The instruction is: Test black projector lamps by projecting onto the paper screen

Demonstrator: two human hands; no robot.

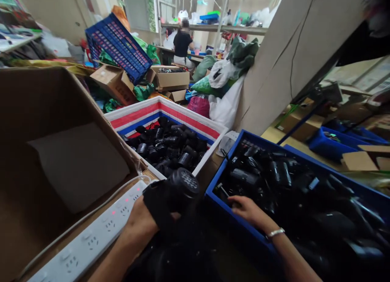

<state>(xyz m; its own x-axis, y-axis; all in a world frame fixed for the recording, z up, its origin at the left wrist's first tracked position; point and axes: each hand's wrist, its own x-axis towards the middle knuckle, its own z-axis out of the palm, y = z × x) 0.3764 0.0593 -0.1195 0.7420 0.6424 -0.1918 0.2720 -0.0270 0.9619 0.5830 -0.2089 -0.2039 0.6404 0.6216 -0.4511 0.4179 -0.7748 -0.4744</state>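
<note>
My left hand [143, 221] is closed around a black cylindrical device [183, 184] with a round, dotted end face. A wide black strap [157, 204] on it wraps over my fingers. My right hand [248, 211], with a silver bracelet at the wrist, reaches over the near edge of a blue plastic crate [219, 178]. Its fingers are bent together among black parts, next to a thin pale rod [224, 190]; what they grip is hidden. Dark glossy cylinders [245, 176] and cables fill the crate.
Ahead stands a striped, white-rimmed bin [210, 129] of black cylindrical parts. To the left are an open cardboard box [33, 111] and a white power strip [91, 241]. A leaning pillar [274, 58] rises beyond the crate. A person [182, 44] sits at a far bench.
</note>
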